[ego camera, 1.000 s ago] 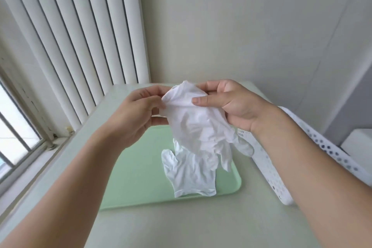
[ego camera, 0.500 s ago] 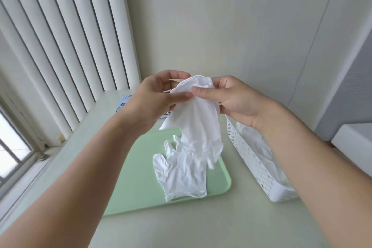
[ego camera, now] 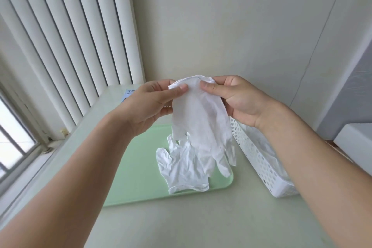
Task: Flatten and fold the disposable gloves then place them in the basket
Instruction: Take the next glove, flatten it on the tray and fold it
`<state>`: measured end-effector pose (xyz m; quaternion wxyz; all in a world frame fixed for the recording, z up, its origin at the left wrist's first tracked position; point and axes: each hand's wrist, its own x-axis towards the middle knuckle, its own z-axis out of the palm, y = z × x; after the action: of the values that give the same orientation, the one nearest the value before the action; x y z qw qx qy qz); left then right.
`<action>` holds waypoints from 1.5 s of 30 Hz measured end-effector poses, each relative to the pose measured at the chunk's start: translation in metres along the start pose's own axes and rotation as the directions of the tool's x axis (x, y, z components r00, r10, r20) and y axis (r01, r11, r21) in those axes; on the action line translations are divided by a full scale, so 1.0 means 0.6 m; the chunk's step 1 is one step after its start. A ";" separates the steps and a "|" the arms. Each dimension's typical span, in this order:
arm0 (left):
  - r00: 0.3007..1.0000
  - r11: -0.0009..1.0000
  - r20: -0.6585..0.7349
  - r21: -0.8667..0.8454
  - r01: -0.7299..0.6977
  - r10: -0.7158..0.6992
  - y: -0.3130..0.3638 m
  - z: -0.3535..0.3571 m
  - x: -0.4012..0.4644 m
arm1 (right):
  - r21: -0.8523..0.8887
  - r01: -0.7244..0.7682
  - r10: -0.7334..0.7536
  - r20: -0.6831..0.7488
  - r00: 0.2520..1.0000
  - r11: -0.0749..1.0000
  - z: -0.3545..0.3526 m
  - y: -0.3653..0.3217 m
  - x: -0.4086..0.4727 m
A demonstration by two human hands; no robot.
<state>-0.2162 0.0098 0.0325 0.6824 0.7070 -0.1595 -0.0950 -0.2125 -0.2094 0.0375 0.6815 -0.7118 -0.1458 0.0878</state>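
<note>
Both thumbs have slid apart along the cuff, so the left hand (ego camera: 149,104) and right hand (ego camera: 239,100) now pinch the glove (ego camera: 201,125) hanging open, ready to flatten on the tray (ego camera: 136,167) below.

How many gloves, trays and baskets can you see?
Gloves: 2, the held glove and the glove on the tray
Green tray: 1
White basket: 1
Total: 4

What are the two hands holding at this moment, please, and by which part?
Both the left hand and the right hand pinch one white glove by its cuff end, fingers hanging down.
</note>
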 end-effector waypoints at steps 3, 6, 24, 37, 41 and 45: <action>0.994 0.997 -0.097 0.055 -0.047 0.052 -0.008 0.003 -0.008 | 0.016 0.033 -0.032 -0.016 0.999 0.999 -0.001 0.005 -0.005; 0.978 0.979 -0.162 0.178 -0.098 0.128 -0.019 0.000 -0.015 | 0.016 0.059 -0.058 -0.027 0.998 0.998 -0.006 0.012 -0.008; 0.901 0.823 -0.208 0.520 -0.228 0.381 -0.087 -0.053 0.014 | -0.590 0.287 -0.443 -0.134 0.887 0.755 0.044 0.083 0.047; 0.865 0.478 0.169 0.775 -0.413 0.473 -0.262 -0.001 -0.142 | -0.783 0.188 -0.293 0.007 0.956 0.593 0.070 0.276 -0.133; 0.949 0.490 0.246 0.814 -0.312 0.194 -0.254 0.004 -0.143 | -0.746 0.102 -0.071 0.073 0.995 0.658 0.058 0.266 -0.128; 0.989 0.740 0.062 0.658 -0.139 0.131 -0.217 -0.015 -0.116 | -0.597 -0.019 0.050 0.035 0.998 0.802 0.040 0.208 -0.091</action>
<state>-0.2654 0.0450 -0.1025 0.3926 0.8885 -0.2373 0.0132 -0.2606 -0.2082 -0.0924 0.4180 -0.8899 -0.1698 0.0674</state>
